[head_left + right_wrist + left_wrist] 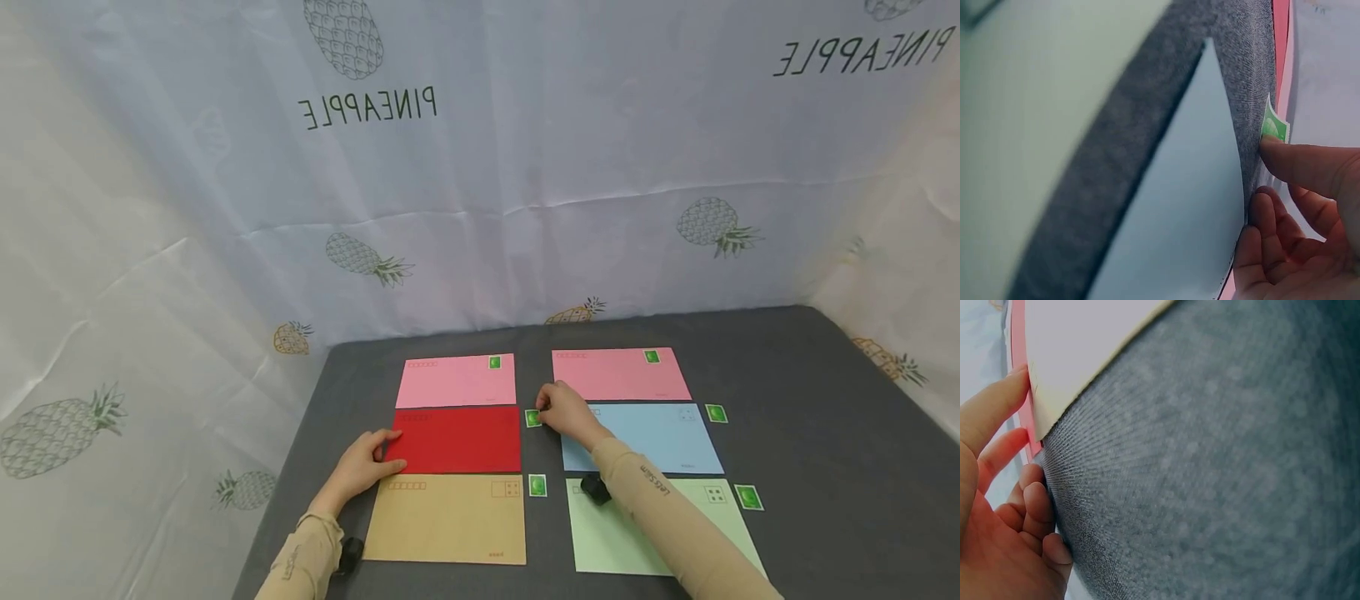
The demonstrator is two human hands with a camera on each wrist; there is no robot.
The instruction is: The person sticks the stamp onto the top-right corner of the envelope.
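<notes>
My left hand rests at the left edge of a red envelope, thumb and index finger touching it. In the left wrist view, the other fingers of the left hand are loosely bent. Between the two columns of envelopes, my right hand pinches a green postage stamp by its right side. Seen from the right wrist, the stamp stands tilted at the thumb, partly hidden by it. Under the right wrist lies a blue envelope.
Pink envelopes at the back each bear a green stamp. A tan envelope and a green envelope lie in front. Loose stamps lie on the dark grey table. A pineapple-print curtain stands behind.
</notes>
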